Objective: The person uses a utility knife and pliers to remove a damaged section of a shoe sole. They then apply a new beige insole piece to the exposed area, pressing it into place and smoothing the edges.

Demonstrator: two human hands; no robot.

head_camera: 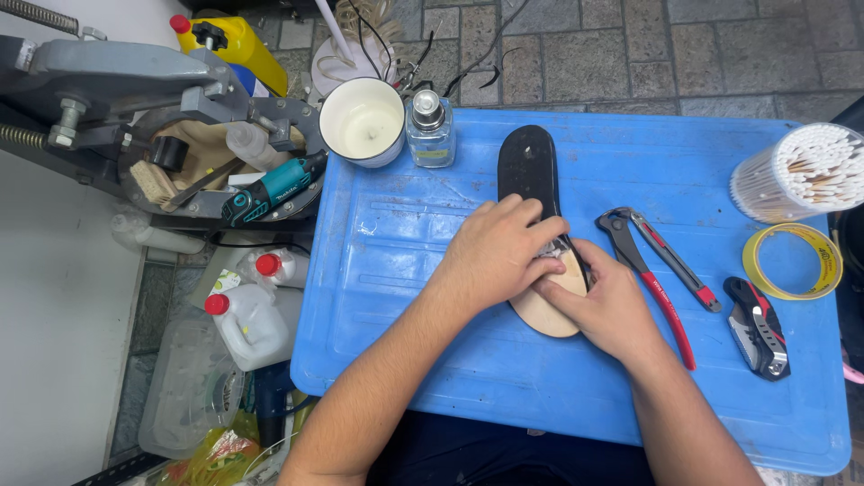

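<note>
Lying lengthwise near the middle of the blue plastic table (pixel 405 270), the shoe sole (pixel 531 171) is a long flat piece with rounded ends: its far part is smooth matte black, its near end a pale tan, leathery-looking surface (pixel 551 319). Both hands press on it where black meets tan. The left hand (pixel 499 252) lies palm down with fingers loosely curled over the sole's middle, fingertips at a small patch of shiny crinkled clear material. The right hand (pixel 612 301) comes in from the right, fingers bent and thumb tucked, pinching at the same spot on the sole's right edge; what exactly sits between its fingertips is hidden.

Just right of the hands lie red-handled pincers (pixel 650 270) with dark steel jaws, then a black and grey folding utility knife (pixel 758 326). A ring of yellowish clear tape (pixel 758 270) sits beyond it, and a round tub of white cotton swabs (pixel 801 171) at the far right. At the table's far left edge stand a white mug (pixel 362 121) with pale contents and a small clear glass bottle (pixel 429 130) with a metal cap. Left of the table is a grey metal machine (pixel 108 81), a teal power tool (pixel 274 187) and white red-capped plastic jugs (pixel 247 324) on the floor.
</note>
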